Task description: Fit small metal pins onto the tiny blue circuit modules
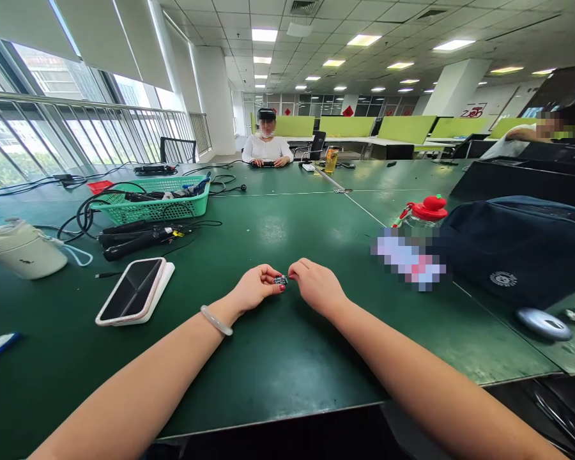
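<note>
Two hands show in the head view, close together over the green desk: the left hand pinches a small speckled piece in a narrow grip. The right hand curls just beside it; whether its grip holds anything, I cannot tell. A phone lies to their left.

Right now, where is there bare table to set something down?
A broad bare stretch of green table lies beyond the left hand and right hand, between the green basket and red-lidded bottle. A smaller patch lies between the hands and the near edge. Crowded: left, around the basket, black devices and phone; right, around the navy bag.
</note>
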